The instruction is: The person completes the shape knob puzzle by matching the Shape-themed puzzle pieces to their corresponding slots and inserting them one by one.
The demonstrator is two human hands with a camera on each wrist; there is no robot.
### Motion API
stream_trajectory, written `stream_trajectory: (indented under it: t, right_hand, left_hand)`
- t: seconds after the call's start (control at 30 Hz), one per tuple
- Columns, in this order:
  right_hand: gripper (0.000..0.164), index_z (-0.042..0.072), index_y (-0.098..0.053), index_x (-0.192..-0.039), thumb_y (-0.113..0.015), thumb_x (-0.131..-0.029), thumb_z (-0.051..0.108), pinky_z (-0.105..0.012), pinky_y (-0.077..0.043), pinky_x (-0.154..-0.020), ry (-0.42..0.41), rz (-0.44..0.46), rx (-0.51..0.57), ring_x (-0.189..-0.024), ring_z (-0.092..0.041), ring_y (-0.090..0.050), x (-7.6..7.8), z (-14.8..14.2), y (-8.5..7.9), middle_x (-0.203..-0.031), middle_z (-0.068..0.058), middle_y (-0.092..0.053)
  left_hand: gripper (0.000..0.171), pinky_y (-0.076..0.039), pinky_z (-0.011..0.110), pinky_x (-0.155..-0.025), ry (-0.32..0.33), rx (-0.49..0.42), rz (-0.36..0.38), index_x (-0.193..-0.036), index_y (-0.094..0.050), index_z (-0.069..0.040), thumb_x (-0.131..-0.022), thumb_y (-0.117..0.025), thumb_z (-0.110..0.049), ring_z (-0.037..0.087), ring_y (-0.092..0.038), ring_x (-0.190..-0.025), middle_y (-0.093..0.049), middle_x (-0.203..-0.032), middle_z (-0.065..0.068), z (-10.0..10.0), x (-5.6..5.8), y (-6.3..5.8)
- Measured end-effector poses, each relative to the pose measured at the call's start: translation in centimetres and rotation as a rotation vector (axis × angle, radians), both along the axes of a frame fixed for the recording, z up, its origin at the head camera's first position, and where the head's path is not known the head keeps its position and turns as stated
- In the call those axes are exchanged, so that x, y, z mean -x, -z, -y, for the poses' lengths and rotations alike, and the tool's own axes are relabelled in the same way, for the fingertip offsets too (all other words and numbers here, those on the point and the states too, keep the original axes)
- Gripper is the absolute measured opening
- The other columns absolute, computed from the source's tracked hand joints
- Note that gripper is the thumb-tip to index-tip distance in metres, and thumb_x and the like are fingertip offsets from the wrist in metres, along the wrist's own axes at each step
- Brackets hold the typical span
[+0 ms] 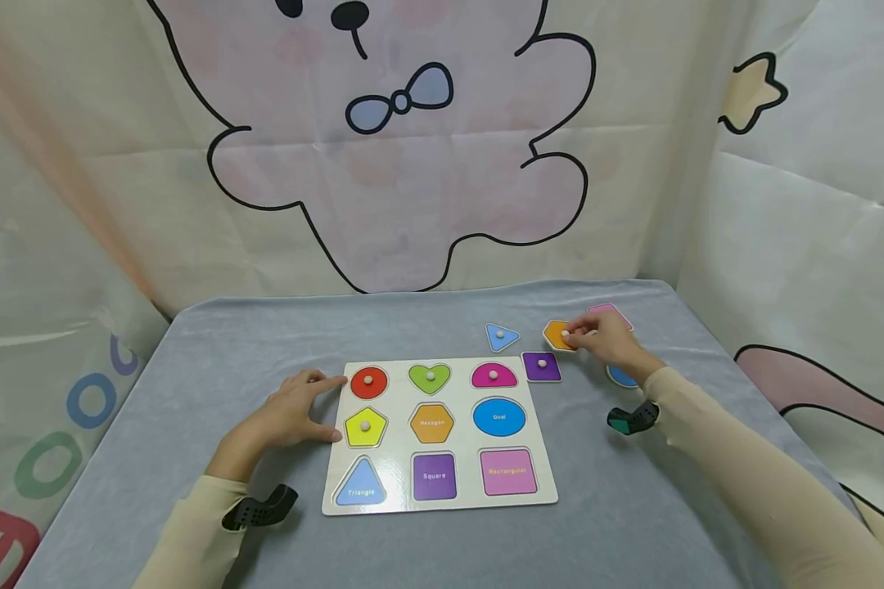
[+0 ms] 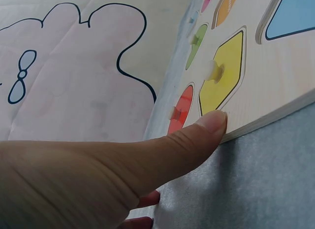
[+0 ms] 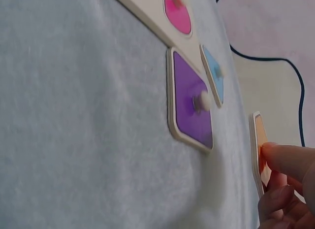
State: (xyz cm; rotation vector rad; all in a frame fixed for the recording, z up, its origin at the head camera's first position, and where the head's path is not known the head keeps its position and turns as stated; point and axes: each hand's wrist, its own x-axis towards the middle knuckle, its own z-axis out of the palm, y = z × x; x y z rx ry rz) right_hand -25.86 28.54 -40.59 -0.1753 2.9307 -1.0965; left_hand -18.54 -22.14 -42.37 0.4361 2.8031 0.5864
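My right hand (image 1: 602,337) pinches the knob of an orange hexagon puzzle piece (image 1: 554,334) at the far right. In the right wrist view the hexagon piece (image 3: 260,135) stands tilted, with thumb and fingertips at its face. My left hand (image 1: 287,413) rests at the left edge of a white shape puzzle board (image 1: 398,483), thumb and index finger spread along it. The left wrist view shows the thumb (image 2: 206,128) on the board's rim beside the yellow pentagon piece (image 2: 224,74). Red circle (image 1: 368,383), green heart (image 1: 430,378) and pink half-circle (image 1: 494,375) pieces sit in the board.
A purple square piece (image 1: 536,370) lies against the board's upper right corner, a blue triangle piece (image 1: 501,337) behind it. A pink piece (image 1: 606,309) and a blue oval piece (image 1: 622,376) are partly hidden by the right hand and arm. Grey cloth (image 1: 442,552) covers the table.
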Motion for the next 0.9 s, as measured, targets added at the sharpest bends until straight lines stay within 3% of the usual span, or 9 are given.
stream_trajectory:
  t: [0.2, 0.43, 0.9]
  right_hand:
    - [0.025, -0.005, -0.073, -0.107, -0.07, -0.096, 0.016, -0.025, -0.043, -0.063, -0.003, 0.043, 0.0, -0.087, -0.024, -0.054, -0.5, 0.9, -0.3, -0.089, -0.011, -0.065]
    - [0.024, -0.003, -0.073, -0.106, -0.071, -0.095, 0.018, -0.025, -0.044, -0.066, -0.018, 0.033, -0.006, -0.09, -0.026, -0.054, -1.1, 1.9, -0.6, -0.091, -0.013, -0.065]
    - [0.02, -0.003, -0.074, -0.103, -0.073, -0.094, 0.015, -0.023, -0.044, -0.062, -0.071, 0.025, 0.06, -0.078, -0.021, -0.056, -2.0, 3.6, -0.9, -0.082, -0.008, -0.064]
  left_hand:
    - [0.087, -0.043, 0.067, -0.099, 0.003, -0.001, -0.001, -0.149, -0.051, -0.017, -0.073, -0.09, -0.037, 0.043, -0.045, -0.125, -0.049, -0.14, 0.022, 0.0, 0.0, 0.1]
    - [0.087, -0.043, 0.066, -0.1, -0.003, -0.001, 0.003, -0.149, -0.051, -0.018, -0.073, -0.09, -0.037, 0.042, -0.044, -0.126, -0.049, -0.14, 0.022, -0.1, 0.0, 0.0]
    - [0.088, -0.044, 0.066, -0.1, -0.004, -0.003, -0.009, -0.149, -0.051, -0.018, -0.073, -0.09, -0.038, 0.041, -0.045, -0.125, -0.049, -0.14, 0.021, 0.1, 0.1, 0.2]
